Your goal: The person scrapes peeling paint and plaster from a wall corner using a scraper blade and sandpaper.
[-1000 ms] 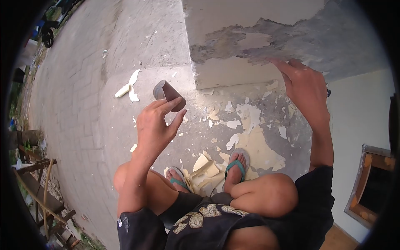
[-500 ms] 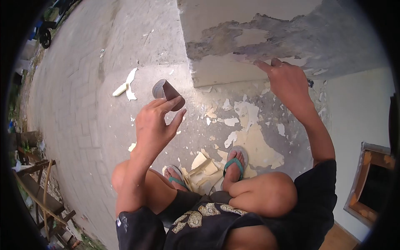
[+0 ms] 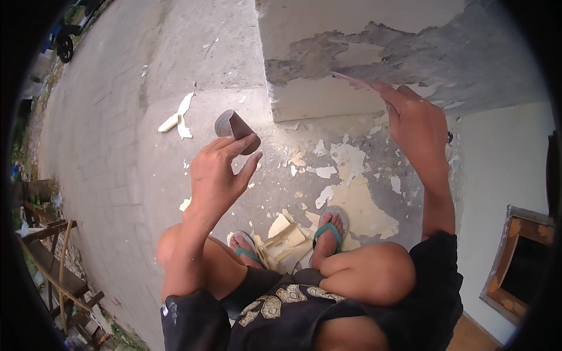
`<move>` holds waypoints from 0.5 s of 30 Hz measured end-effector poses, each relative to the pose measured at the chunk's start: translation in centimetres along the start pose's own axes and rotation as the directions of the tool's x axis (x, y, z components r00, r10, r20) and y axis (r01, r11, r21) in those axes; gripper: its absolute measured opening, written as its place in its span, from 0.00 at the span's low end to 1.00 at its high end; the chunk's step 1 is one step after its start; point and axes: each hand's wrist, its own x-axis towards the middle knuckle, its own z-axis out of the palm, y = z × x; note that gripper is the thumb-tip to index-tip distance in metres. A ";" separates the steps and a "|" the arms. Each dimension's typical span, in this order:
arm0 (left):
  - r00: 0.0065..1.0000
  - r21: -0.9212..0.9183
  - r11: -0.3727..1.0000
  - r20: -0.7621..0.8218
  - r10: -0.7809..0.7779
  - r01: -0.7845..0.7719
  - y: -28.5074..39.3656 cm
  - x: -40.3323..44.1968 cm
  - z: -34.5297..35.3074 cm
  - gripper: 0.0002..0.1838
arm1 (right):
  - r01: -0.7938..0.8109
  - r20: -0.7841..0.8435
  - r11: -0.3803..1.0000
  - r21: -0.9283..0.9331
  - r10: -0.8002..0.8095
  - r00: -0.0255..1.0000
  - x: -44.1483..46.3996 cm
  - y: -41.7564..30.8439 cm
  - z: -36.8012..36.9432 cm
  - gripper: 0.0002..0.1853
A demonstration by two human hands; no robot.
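Much of the wall (image 3: 480,73) at one o'clock shows bare grey; cream paint (image 3: 322,99) remains along its lower edge. Loose flakes (image 3: 349,159) lie between twelve and one. At one, the right hand (image 3: 417,128) pinches a thin strip (image 3: 352,80), apparently against the wall; at eleven, the left hand (image 3: 212,172) grips a curled sheet (image 3: 243,132), thumb apart.

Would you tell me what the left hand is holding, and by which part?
The left hand holds a curled brown sheet by its lower end.
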 end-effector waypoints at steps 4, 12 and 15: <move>1.000 0.011 1.000 0.006 0.005 -0.005 -0.4 0.2 0.2 0.16 | 0.003 -0.046 0.999 0.048 0.000 0.999 -0.1 0.4 0.0 0.17; 0.997 -0.012 0.998 -0.039 0.062 -0.063 -0.3 0.0 0.6 0.16 | 0.037 -0.047 0.999 0.001 -0.037 0.998 0.4 -0.4 0.9 0.17; 1.000 0.021 1.000 -0.014 0.000 0.001 0.3 -0.2 -0.3 0.17 | -0.011 -0.031 1.000 -0.004 0.011 0.999 0.1 -0.7 -0.6 0.18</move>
